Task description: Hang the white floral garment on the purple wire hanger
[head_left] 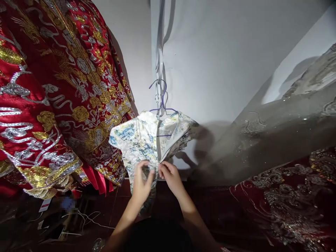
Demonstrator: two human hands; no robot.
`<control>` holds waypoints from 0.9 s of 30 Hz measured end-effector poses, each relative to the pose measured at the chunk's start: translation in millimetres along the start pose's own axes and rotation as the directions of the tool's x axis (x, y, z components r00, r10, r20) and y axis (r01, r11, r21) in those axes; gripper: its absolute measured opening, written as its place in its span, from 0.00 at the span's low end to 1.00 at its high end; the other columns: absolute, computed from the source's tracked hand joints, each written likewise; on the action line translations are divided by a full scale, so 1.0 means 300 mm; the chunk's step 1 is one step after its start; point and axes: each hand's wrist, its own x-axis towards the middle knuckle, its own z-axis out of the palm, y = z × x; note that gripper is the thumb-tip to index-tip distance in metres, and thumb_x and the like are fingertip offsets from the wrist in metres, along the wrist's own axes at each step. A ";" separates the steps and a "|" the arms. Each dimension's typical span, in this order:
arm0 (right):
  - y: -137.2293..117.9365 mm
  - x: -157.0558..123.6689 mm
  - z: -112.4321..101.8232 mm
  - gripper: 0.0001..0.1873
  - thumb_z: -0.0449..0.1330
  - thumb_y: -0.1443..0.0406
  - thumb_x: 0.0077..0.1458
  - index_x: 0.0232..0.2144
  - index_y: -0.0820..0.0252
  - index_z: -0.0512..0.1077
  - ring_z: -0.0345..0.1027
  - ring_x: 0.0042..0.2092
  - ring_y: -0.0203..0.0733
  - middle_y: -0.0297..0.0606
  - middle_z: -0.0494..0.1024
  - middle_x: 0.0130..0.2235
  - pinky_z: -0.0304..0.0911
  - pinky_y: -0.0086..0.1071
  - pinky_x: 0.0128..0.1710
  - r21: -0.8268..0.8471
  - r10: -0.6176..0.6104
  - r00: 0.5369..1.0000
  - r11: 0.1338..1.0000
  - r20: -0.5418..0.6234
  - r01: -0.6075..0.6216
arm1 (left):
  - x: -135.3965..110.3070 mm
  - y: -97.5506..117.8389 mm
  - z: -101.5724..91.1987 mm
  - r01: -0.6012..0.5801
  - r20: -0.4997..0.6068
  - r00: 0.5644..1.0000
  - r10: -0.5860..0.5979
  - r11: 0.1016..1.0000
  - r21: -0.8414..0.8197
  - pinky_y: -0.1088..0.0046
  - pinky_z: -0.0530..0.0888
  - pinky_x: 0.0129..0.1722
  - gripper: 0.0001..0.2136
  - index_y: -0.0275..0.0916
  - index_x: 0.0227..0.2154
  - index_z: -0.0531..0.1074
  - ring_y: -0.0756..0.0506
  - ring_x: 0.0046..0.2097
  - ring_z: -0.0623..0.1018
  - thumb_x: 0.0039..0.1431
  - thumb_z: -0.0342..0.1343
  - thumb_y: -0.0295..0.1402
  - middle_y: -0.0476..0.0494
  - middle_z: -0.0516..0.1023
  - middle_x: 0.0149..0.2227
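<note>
A small white dress with a blue floral print (141, 138) hangs on a purple wire hanger (162, 101) against the white wall. Both my hands are at its open front, just below the collar. My left hand (141, 183) pinches the left edge of the fabric, fingers closed on it. My right hand (169, 175) pinches the right edge, thumb and fingers pressed together at the seam. The two hands nearly touch at the closure.
A red robe with gold and silver embroidery (52, 94) hangs at the left. A sheer beaded gown (288, 122) and a dark red embroidered garment (294, 199) fill the right. White cables (86, 220) and a tag lie on the dark floor at lower left.
</note>
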 end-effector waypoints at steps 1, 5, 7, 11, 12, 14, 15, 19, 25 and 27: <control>-0.006 -0.004 0.003 0.18 0.56 0.55 0.60 0.22 0.57 0.64 0.54 0.23 0.34 0.29 0.61 0.19 0.51 0.30 0.25 -0.018 0.007 1.000 1.000 0.021 -0.007 | 0.005 0.006 0.026 0.025 0.150 0.988 -0.022 0.999 -0.021 0.60 0.68 0.53 0.10 0.46 0.44 0.71 0.37 0.50 0.73 0.59 0.59 0.38 0.39 0.72 0.44; -0.051 -0.009 -0.011 0.17 0.54 0.57 0.60 0.22 0.58 0.66 0.51 0.19 0.33 0.27 0.60 0.16 0.48 0.29 0.22 -0.073 0.053 0.994 0.996 0.093 -0.046 | 0.042 0.016 0.075 0.009 0.335 0.942 -0.020 0.999 0.034 0.60 0.66 0.40 0.06 0.46 0.31 0.67 0.40 0.36 0.71 0.63 0.53 0.39 0.43 0.68 0.31; -0.100 0.016 -0.034 0.16 0.55 0.57 0.59 0.24 0.58 0.68 0.53 0.18 0.33 0.27 0.63 0.15 0.50 0.28 0.20 -0.063 0.051 0.994 0.997 0.093 -0.045 | 0.047 0.014 0.075 -0.026 0.366 0.931 0.003 0.998 0.058 0.60 0.65 0.38 0.07 0.46 0.30 0.66 0.40 0.35 0.69 0.64 0.52 0.39 0.44 0.67 0.31; -0.296 0.140 -0.092 0.17 0.59 0.52 0.56 0.26 0.59 0.71 0.57 0.18 0.32 0.30 0.68 0.18 0.52 0.27 0.19 -0.005 -0.055 0.999 0.998 -0.003 0.055 | 0.026 0.008 0.078 -0.076 0.414 0.909 0.035 0.994 0.083 0.60 0.64 0.36 0.10 0.46 0.28 0.64 0.41 0.34 0.67 0.66 0.49 0.38 0.43 0.65 0.31; -0.361 0.173 -0.102 0.18 0.60 0.52 0.56 0.27 0.60 0.71 0.58 0.19 0.31 0.30 0.69 0.19 0.53 0.27 0.19 -0.004 -0.088 0.996 0.996 -0.020 0.088 | 0.024 0.008 0.081 -0.080 0.427 0.903 0.035 0.993 0.086 0.60 0.63 0.36 0.10 0.46 0.28 0.63 0.41 0.34 0.67 0.66 0.49 0.38 0.43 0.65 0.31; -0.492 0.217 -0.108 0.15 0.61 0.55 0.55 0.27 0.61 0.72 0.60 0.20 0.31 0.32 0.71 0.20 0.54 0.26 0.19 -0.037 -0.172 0.984 0.985 -0.048 0.170 | 0.040 0.015 0.084 -0.082 0.460 0.887 0.036 0.993 0.081 0.61 0.63 0.36 0.09 0.45 0.28 0.64 0.41 0.34 0.67 0.65 0.50 0.36 0.43 0.66 0.30; -0.549 0.224 -0.104 0.15 0.59 0.56 0.57 0.26 0.61 0.72 0.59 0.20 0.30 0.33 0.71 0.20 0.54 0.26 0.19 -0.060 -0.221 0.972 0.974 -0.077 0.216 | 0.060 0.024 0.082 -0.082 0.482 0.875 0.036 0.994 0.075 0.61 0.64 0.35 0.08 0.45 0.28 0.64 0.42 0.33 0.67 0.65 0.51 0.35 0.44 0.66 0.30; -0.650 0.173 -0.063 0.15 0.54 0.59 0.61 0.25 0.60 0.71 0.59 0.19 0.30 0.32 0.70 0.18 0.55 0.27 0.20 -0.195 -0.289 0.957 0.941 -0.034 0.277 | 0.201 0.129 0.040 -0.121 0.592 0.801 0.082 0.992 0.026 0.65 0.67 0.35 0.05 0.43 0.28 0.69 0.44 0.32 0.70 0.60 0.56 0.32 0.45 0.70 0.28; -0.608 0.132 -0.039 0.17 0.53 0.58 0.63 0.27 0.60 0.72 0.63 0.21 0.33 0.33 0.71 0.19 0.58 0.28 0.24 -0.298 -0.357 0.934 0.892 -0.004 0.340 | 0.394 0.422 -0.008 -0.334 0.319 0.887 0.334 0.941 -0.055 0.70 0.70 0.38 0.19 0.43 0.58 0.66 0.47 0.35 0.75 0.65 0.53 0.33 0.45 0.77 0.37; -0.598 0.150 -0.038 0.17 0.53 0.57 0.63 0.27 0.59 0.72 0.63 0.22 0.33 0.33 0.71 0.19 0.58 0.28 0.24 -0.324 -0.384 0.923 0.875 -0.011 0.360 | 0.434 0.485 0.012 -0.456 0.324 0.847 0.422 0.889 0.032 0.71 0.69 0.38 0.13 0.41 0.52 0.72 0.47 0.34 0.74 0.66 0.52 0.34 0.46 0.77 0.35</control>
